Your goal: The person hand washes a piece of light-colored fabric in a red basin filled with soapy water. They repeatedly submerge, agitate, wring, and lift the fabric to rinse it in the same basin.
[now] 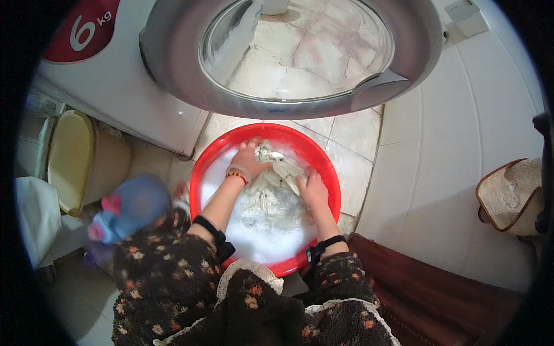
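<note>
A round red plastic basin [332, 181] stands on the floor in front of me, with white suds [264, 242] on its water. In it lies a wet, off-white cloth [270, 177], bunched up and partly under the water. My left hand [246, 162] rests with its fingers apart on the cloth's left side, near the far rim. At the right, my right hand [312, 188] is closed around a twisted fold of the same cloth. Which kind of garment or fabric it is, I cannot tell.
Above the basin's far rim hangs the open round door [277, 106] of a front-loading washing machine [143, 108]. Blurred blue bottles [138, 203] with pink caps stand at left, near a beige plastic tub [71, 160]. A tiled wall [437, 173] and a dark red wooden board [424, 294] bound the right side.
</note>
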The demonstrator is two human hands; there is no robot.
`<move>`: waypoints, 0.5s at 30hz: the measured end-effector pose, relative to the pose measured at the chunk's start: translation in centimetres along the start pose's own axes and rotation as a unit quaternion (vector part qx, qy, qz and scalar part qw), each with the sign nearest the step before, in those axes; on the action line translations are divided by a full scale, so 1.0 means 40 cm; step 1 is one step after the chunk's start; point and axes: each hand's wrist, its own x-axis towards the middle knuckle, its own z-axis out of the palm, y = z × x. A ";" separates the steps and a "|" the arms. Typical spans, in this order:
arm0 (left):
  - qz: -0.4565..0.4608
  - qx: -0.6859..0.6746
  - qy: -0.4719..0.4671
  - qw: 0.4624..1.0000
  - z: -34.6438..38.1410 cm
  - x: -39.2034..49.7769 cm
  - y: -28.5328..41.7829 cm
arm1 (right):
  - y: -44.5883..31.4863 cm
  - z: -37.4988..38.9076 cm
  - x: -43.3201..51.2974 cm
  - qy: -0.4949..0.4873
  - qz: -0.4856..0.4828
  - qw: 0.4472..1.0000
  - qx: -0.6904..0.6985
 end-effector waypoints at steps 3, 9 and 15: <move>0.180 0.239 -0.101 0.949 0.112 -0.031 -0.092 | 0.011 0.036 -0.022 0.131 -0.268 0.951 -0.085; 0.054 0.293 -0.209 0.932 0.379 -0.065 -0.311 | 0.079 0.247 0.013 -0.118 -0.177 0.973 -0.093; -0.018 0.251 -0.426 0.869 0.302 0.000 -0.279 | 0.098 0.263 0.045 -0.076 -0.039 0.996 0.033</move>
